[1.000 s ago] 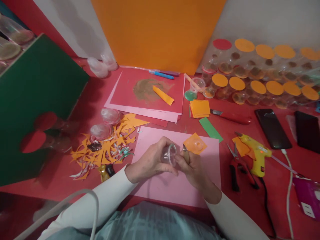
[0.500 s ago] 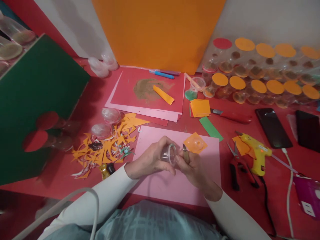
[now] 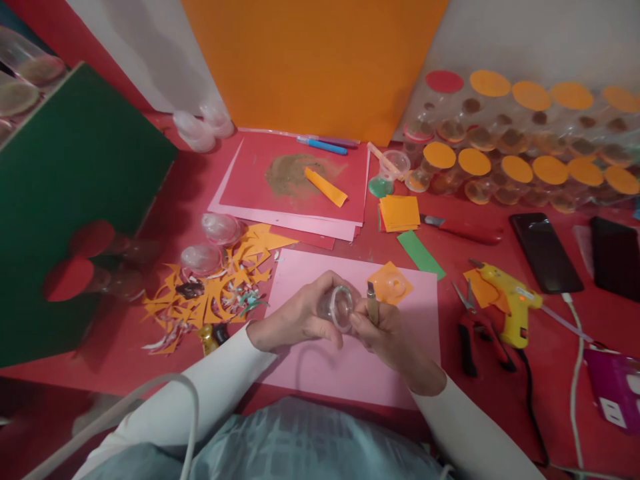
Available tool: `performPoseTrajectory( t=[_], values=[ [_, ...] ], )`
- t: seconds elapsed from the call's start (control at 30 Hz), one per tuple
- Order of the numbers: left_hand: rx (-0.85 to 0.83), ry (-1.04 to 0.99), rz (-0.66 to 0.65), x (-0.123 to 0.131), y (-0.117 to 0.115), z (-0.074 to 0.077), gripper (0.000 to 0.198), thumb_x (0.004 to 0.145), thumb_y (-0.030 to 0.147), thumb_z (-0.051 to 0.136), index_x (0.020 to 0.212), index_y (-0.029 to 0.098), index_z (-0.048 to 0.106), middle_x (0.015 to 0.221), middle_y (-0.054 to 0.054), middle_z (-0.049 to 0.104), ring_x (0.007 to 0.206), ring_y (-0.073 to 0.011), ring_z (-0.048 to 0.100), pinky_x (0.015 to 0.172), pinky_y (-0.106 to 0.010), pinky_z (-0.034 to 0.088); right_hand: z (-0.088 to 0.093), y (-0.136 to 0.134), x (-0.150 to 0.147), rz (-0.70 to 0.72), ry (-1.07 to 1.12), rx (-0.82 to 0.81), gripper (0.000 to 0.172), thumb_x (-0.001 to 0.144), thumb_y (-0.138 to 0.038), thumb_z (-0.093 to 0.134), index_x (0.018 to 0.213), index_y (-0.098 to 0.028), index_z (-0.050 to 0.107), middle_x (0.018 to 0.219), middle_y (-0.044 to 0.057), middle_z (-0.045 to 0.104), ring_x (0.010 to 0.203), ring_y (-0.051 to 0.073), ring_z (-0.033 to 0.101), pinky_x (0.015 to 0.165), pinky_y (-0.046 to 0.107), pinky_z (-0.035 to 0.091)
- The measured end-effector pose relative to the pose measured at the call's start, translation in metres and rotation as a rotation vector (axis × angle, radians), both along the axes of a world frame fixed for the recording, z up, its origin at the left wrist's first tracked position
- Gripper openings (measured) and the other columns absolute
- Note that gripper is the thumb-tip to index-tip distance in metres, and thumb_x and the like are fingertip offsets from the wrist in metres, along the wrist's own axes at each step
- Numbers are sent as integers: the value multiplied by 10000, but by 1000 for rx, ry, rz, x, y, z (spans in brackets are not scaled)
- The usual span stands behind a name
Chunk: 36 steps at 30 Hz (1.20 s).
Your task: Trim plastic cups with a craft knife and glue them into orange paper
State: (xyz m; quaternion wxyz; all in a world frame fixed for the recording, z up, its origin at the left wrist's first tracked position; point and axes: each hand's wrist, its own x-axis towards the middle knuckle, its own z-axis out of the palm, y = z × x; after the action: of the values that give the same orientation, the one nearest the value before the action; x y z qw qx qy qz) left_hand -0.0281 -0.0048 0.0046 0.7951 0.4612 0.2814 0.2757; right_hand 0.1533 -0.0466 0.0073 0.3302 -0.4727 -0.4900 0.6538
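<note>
Above the pink sheet, my left hand is closed around a small clear plastic cup, its open rim tilted toward my right hand. My right hand grips a craft knife with a dark tip that points up and away from me. The thumb and fingertips of this hand touch the cup's rim. Just beyond the knife, a clear plastic piece lies on an orange paper square.
Orange paper scraps lie left, beside two clear cups. A yellow glue gun, red-handled snips and a phone are right. Behind stand rows of plastic hourglass shapes with orange discs. A green board stands left.
The cup has turned a little in my left hand, so its opening faces more toward me. The knife tip has shifted slightly right and up.
</note>
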Motion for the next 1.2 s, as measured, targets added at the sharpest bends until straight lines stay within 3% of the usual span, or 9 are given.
performPoseTrajectory(
  t=[0.13, 0.33, 0.47, 0.67, 0.77, 0.87, 0.97, 1.1, 1.2],
  values=[
    [10, 2, 32, 0, 0, 4, 751, 557, 563, 904, 1098, 216, 515, 973, -19, 659, 822, -169, 652, 754, -300, 499, 1, -1, 0, -48, -33, -32, 389, 883, -442, 538, 583, -224, 419, 470, -82, 361, 411, 62, 277, 392, 201, 245],
    [151, 190, 157, -2, 0, 14, 760, 541, 618, 884, 1091, 211, 553, 922, -14, 658, 823, -174, 617, 773, -308, 493, 3, 0, 3, -91, -117, 40, 431, 918, -429, 513, 559, -221, 397, 482, -68, 367, 438, 70, 304, 408, 202, 257],
    [201, 287, 170, -3, 1, 17, 780, 533, 665, 861, 1085, 207, 553, 892, -14, 670, 787, -174, 619, 698, -278, 484, 3, 1, 3, -71, -139, 95, 320, 900, -392, 531, 640, -212, 488, 522, -75, 382, 469, 78, 330, 438, 207, 286],
    [297, 378, 151, -5, 6, 22, 783, 555, 743, 795, 1070, 212, 540, 976, -59, 715, 812, -194, 662, 734, -314, 524, 8, 0, 1, -118, -203, 196, 240, 885, -366, 551, 701, -214, 523, 555, -76, 412, 486, 82, 367, 466, 207, 345],
    [401, 505, 177, -9, 9, 23, 748, 581, 730, 795, 1066, 213, 555, 946, -41, 711, 798, -192, 664, 736, -323, 536, 12, -1, 2, -188, -285, 256, 178, 897, -361, 534, 797, -219, 576, 557, -78, 422, 463, 91, 379, 453, 213, 375],
    [587, 634, 242, -14, 12, 18, 694, 597, 656, 837, 1065, 210, 584, 1011, -49, 697, 859, -203, 658, 779, -336, 540, 14, -3, 5, -241, -350, 316, 212, 939, -340, 505, 1048, -199, 620, 598, -68, 481, 481, 108, 457, 463, 222, 418],
    [764, 724, 237, -17, 15, 13, 668, 589, 566, 884, 1070, 203, 596, 1029, -59, 677, 917, -227, 651, 811, -352, 539, 13, -5, 9, -237, -417, 424, 296, 988, -291, 443, 1232, -185, 573, 720, -18, 620, 572, 129, 584, 534, 240, 503],
    [857, 840, 177, -16, 17, 8, 662, 602, 543, 888, 1087, 205, 590, 1030, -67, 674, 932, -249, 657, 814, -371, 536, 12, -4, 12, -120, -510, 634, 253, 1007, -229, 433, 1182, -196, 613, 925, 60, 732, 790, 163, 704, 713, 276, 591],
    [908, 938, 171, -15, 17, 5, 648, 626, 535, 883, 1097, 207, 581, 1013, -58, 681, 927, -253, 668, 809, -379, 532, 12, -4, 12, -52, -588, 703, 278, 1004, -194, 438, 1230, -185, 600, 1036, 95, 751, 940, 189, 732, 773, 290, 615]
  ],
)
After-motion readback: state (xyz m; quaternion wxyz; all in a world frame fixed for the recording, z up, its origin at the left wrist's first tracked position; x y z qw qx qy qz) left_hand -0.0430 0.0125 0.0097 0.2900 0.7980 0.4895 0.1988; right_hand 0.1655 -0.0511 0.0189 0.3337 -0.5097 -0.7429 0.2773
